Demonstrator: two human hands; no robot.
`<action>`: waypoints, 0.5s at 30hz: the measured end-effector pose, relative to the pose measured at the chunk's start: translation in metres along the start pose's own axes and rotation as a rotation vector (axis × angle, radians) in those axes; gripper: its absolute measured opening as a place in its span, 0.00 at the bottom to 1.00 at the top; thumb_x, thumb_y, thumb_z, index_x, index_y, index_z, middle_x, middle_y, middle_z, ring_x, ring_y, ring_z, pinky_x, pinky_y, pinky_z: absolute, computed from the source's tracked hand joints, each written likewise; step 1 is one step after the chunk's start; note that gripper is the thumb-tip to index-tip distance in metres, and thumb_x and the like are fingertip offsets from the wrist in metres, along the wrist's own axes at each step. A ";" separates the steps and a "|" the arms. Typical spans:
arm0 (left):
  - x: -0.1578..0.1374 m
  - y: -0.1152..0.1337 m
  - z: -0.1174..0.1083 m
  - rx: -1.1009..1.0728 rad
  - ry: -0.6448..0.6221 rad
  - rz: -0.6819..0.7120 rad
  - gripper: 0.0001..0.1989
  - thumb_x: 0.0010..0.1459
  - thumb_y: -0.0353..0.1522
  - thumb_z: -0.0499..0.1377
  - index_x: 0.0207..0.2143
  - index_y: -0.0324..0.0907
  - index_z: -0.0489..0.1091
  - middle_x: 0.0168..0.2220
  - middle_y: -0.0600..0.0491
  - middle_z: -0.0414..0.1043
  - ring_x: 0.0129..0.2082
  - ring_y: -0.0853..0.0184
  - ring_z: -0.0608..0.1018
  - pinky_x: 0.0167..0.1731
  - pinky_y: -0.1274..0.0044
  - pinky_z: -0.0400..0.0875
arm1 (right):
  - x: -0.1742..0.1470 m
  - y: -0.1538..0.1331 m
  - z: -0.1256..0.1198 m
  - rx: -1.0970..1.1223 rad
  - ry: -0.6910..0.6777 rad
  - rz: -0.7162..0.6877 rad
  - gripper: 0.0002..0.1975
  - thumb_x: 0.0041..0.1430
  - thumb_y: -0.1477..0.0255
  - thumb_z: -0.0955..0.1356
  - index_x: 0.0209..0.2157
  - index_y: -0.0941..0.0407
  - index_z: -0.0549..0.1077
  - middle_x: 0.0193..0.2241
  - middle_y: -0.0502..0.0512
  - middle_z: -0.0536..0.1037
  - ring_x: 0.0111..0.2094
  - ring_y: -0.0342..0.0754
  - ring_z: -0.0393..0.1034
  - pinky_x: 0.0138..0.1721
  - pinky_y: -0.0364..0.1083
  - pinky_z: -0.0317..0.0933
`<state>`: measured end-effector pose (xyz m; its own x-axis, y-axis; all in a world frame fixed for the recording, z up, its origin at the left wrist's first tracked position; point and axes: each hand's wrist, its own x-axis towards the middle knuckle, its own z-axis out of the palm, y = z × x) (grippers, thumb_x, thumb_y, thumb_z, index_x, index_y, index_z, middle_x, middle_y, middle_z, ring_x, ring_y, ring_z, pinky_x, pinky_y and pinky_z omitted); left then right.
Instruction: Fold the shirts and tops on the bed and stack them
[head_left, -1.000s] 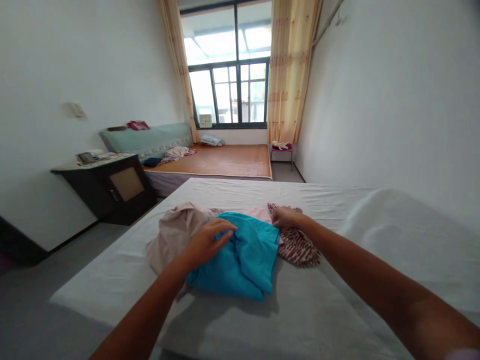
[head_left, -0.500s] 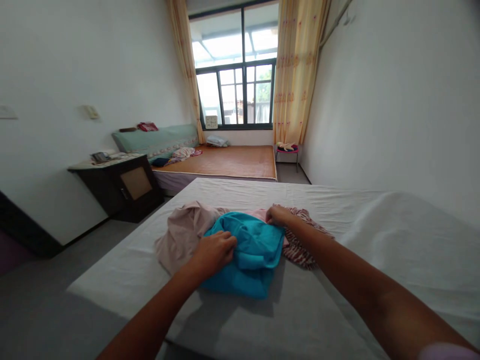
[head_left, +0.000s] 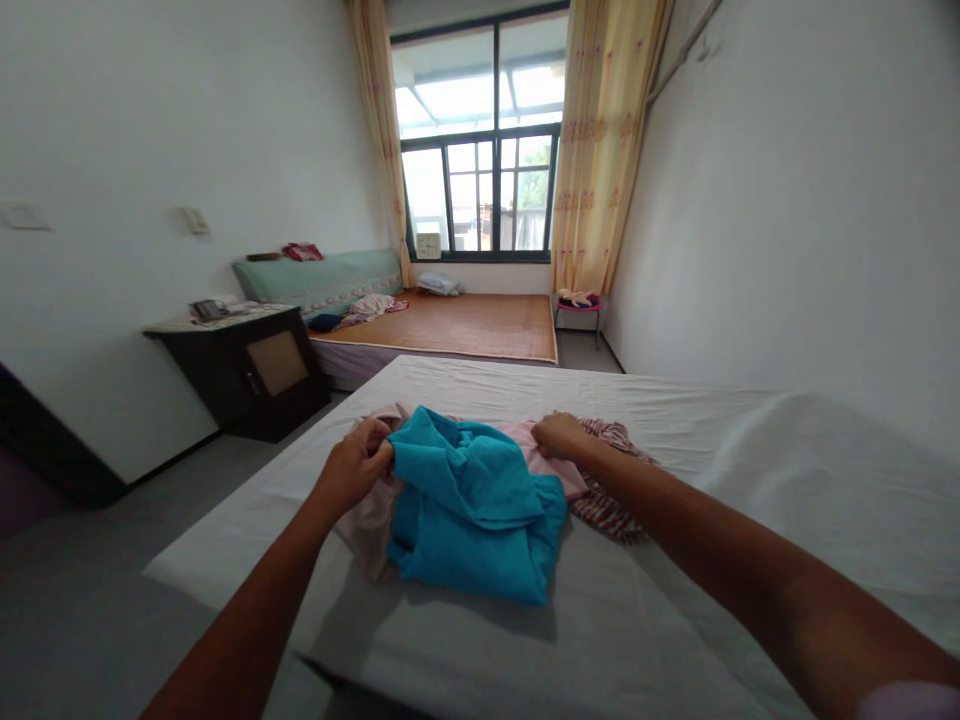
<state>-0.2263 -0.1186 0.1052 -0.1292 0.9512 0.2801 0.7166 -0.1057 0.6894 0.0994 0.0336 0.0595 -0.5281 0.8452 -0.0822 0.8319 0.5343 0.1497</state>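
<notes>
A bright blue garment (head_left: pixel 472 520) lies bunched on the white-sheeted surface. My left hand (head_left: pixel 364 455) pinches its upper left edge and holds that edge stretched toward the left. My right hand (head_left: pixel 559 436) is closed at the upper right, on a pale pink cloth (head_left: pixel 559 475) beside the blue garment. A beige-pink garment (head_left: pixel 367 530) lies crumpled beneath and left of the blue one, partly covered. To the right, a brown-and-white patterned cloth (head_left: pixel 611 505) lies partly under my right forearm.
The white sheet (head_left: pixel 697 560) spreads around the garments, its front edge near me. Beyond stands a bed with a brown mat (head_left: pixel 480 320). A dark cabinet (head_left: pixel 255 375) is at left, a small stool (head_left: pixel 577 303) at the back right, and a wall on the right.
My left hand has moved left and up, drawing the blue garment's edge with it over the beige-pink one. My right hand stays nearly in place, with more pink cloth showing below it.
</notes>
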 end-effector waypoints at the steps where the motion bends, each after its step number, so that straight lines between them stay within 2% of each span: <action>1: 0.000 0.000 0.001 -0.082 -0.016 -0.020 0.11 0.52 0.40 0.54 0.35 0.44 0.63 0.21 0.59 0.72 0.21 0.65 0.77 0.22 0.77 0.68 | 0.001 0.000 -0.005 -0.014 0.012 0.002 0.13 0.49 0.73 0.70 0.38 0.57 0.79 0.42 0.68 0.80 0.44 0.58 0.74 0.42 0.49 0.64; 4: 0.004 0.005 -0.001 -0.304 -0.033 -0.093 0.15 0.49 0.42 0.58 0.35 0.43 0.63 0.22 0.57 0.73 0.22 0.63 0.78 0.18 0.78 0.67 | 0.006 0.006 -0.037 -0.037 0.100 0.023 0.12 0.52 0.74 0.68 0.39 0.57 0.78 0.42 0.66 0.79 0.44 0.57 0.74 0.41 0.48 0.64; 8: 0.020 0.023 -0.010 -0.539 0.020 -0.111 0.16 0.47 0.41 0.61 0.34 0.41 0.63 0.23 0.57 0.73 0.23 0.65 0.78 0.21 0.77 0.72 | 0.018 0.014 -0.109 -0.032 0.336 0.081 0.14 0.59 0.72 0.63 0.45 0.58 0.74 0.44 0.67 0.77 0.46 0.58 0.71 0.42 0.50 0.61; 9: 0.026 0.030 -0.013 -0.587 0.060 -0.093 0.16 0.47 0.40 0.61 0.35 0.41 0.63 0.23 0.58 0.73 0.23 0.66 0.78 0.22 0.76 0.73 | 0.020 0.015 -0.126 -0.009 0.442 0.090 0.14 0.59 0.71 0.62 0.45 0.59 0.73 0.44 0.66 0.77 0.46 0.57 0.71 0.42 0.50 0.61; 10: 0.032 0.037 -0.018 -0.640 0.115 -0.063 0.15 0.48 0.39 0.61 0.35 0.41 0.63 0.23 0.58 0.73 0.23 0.67 0.78 0.23 0.76 0.74 | 0.023 0.015 -0.142 0.074 0.622 0.098 0.13 0.59 0.70 0.63 0.42 0.59 0.74 0.42 0.65 0.77 0.43 0.56 0.71 0.41 0.49 0.60; 12: 0.045 0.052 -0.028 -0.757 0.255 0.025 0.13 0.51 0.36 0.60 0.37 0.42 0.62 0.25 0.59 0.73 0.24 0.68 0.79 0.26 0.76 0.75 | 0.027 0.013 -0.162 0.266 0.899 0.079 0.11 0.59 0.70 0.62 0.40 0.58 0.73 0.37 0.59 0.78 0.38 0.51 0.71 0.38 0.47 0.60; 13: 0.051 0.059 -0.033 -0.817 0.333 0.076 0.11 0.53 0.34 0.59 0.37 0.42 0.61 0.26 0.58 0.73 0.26 0.69 0.79 0.28 0.76 0.75 | 0.029 0.011 -0.168 0.360 0.967 0.046 0.10 0.58 0.70 0.63 0.38 0.58 0.73 0.34 0.57 0.77 0.35 0.50 0.71 0.36 0.46 0.60; 15: 0.062 0.068 -0.043 -0.916 0.470 0.163 0.09 0.56 0.32 0.57 0.38 0.43 0.60 0.29 0.57 0.75 0.30 0.69 0.80 0.31 0.76 0.76 | 0.033 0.007 -0.172 0.483 0.948 -0.052 0.06 0.53 0.71 0.65 0.33 0.57 0.73 0.28 0.52 0.76 0.30 0.47 0.69 0.33 0.45 0.60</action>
<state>-0.2150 -0.0796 0.1982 -0.4718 0.7179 0.5119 -0.0195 -0.5889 0.8080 0.0585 0.0635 0.2275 -0.3092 0.5789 0.7545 0.6741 0.6931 -0.2555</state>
